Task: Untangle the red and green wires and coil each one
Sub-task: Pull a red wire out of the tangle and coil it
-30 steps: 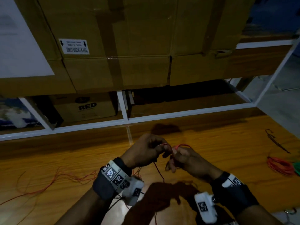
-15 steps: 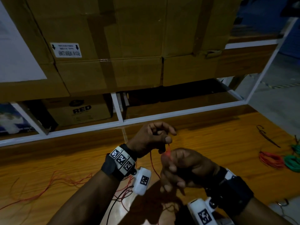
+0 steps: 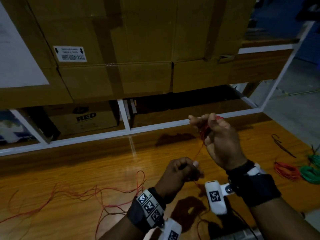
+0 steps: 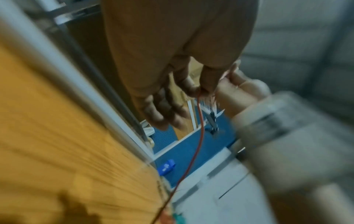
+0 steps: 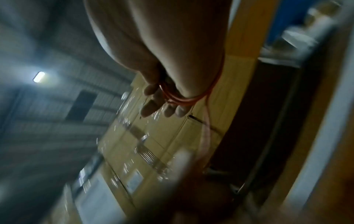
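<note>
Right hand (image 3: 220, 135) is up high above the wooden table (image 3: 86, 170), well clear of the surface, and the red wire (image 3: 198, 153) is looped in several turns around its fingers (image 5: 153, 107). The right wrist view shows those red turns wrapped across the fingers, which lie fairly straight rather than clenched, with one strand trailing down from the wraps. I cannot tell whether the thumb is pinning the loops.

Below and a little to the left, the left hand (image 3: 181, 172) sits lower, closer to the body, fingers curled in. It pinches the red wire between thumb and fingertips (image 4: 193, 89); the left wrist view catches the strand leaving that pinch. From the pinch, the wire runs taut up to the right hand.

Left of the left hand, the slack of the red wire sprawls in loose loops across the table. Off to the right of the right hand, well apart from it, a finished red coil (image 3: 285, 170) lies on the table, with a green coil (image 3: 310, 174) just beside it. A dark strand (image 3: 282, 147) lies beyond them.

Past both hands stand a white shelf frame (image 3: 155, 127) and stacked cardboard boxes (image 3: 129, 49).
</note>
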